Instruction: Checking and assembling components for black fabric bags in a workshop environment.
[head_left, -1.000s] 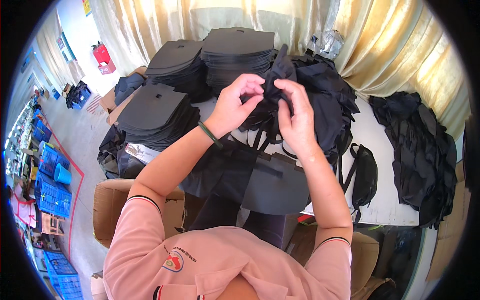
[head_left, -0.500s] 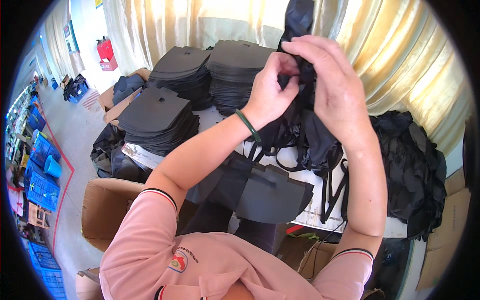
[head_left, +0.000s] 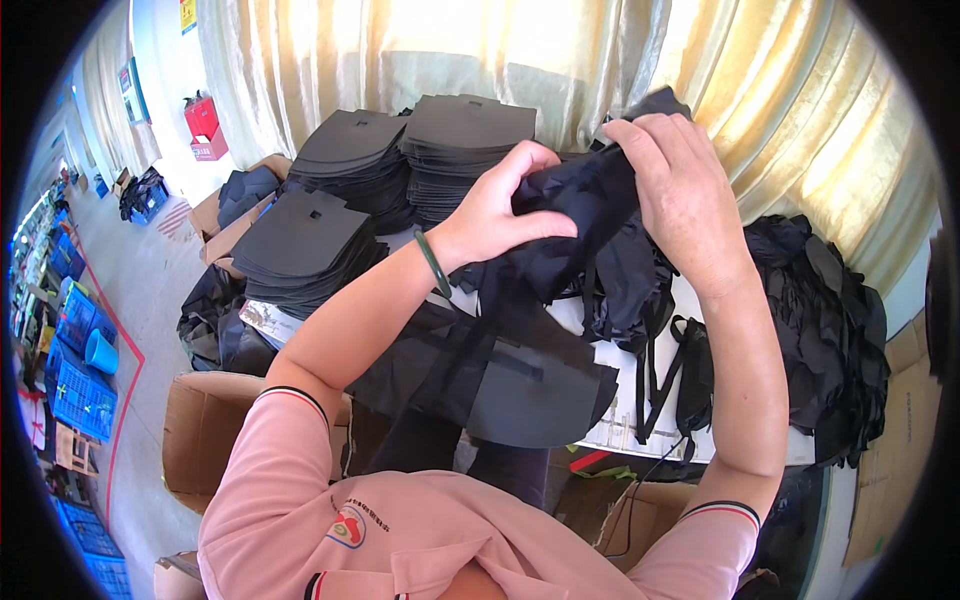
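Raised over the table, a limp black fabric piece (head_left: pixel 585 210) stretches between both my hands. My left hand (head_left: pixel 505 205), below a green bangle, grips its left side, thumb in front and the other fingers partly hidden behind the cloth. At the upper right edge my right hand (head_left: pixel 680 185) is closed on the same fabric, its fingertips folded over the top. Beneath them, near my lap, lies a dark grey flat panel (head_left: pixel 530 395) with a small slot, resting on more black material. Black cloth with thin straps (head_left: pixel 625 290) is heaped on the table behind the held piece.
Tall stacks of dark panels (head_left: pixel 468 125) stand at the back and a shorter stack (head_left: pixel 300 230) at the left. A large black fabric pile (head_left: pixel 820 330) hangs over the table's right side. An opened cardboard box (head_left: pixel 205 430) sits lower left; curtains (head_left: pixel 800 130) line the back.
The black fabric has come down and opened out wider. My left hand has moved left and lower, away from the right, which keeps hold of the top edge.
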